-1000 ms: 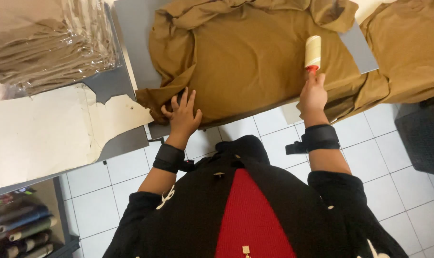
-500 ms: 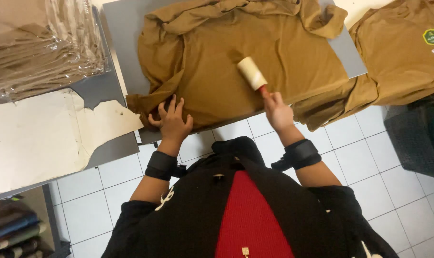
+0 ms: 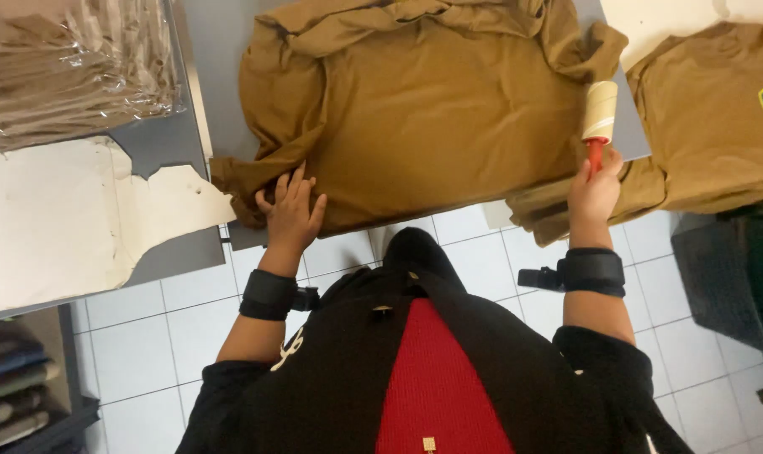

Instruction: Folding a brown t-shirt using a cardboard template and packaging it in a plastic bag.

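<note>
Fingers (image 3: 290, 195) at shirt (image 3: 415, 118) edge

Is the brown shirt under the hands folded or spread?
Spread: the shirt lies open across the table, edges bunched, left hand pressing it.

bare grey table (image 3: 217, 50) left, bagged stack (image 3: 70, 59) beyond

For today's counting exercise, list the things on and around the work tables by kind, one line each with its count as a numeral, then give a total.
Brown shirts laid out loose: 2, one under the left hand at, one at
Lint rollers: 1, in the right hand
Stacks of bagged shirts: 1
Torn white paper sheets: 1
Total: 5
</note>
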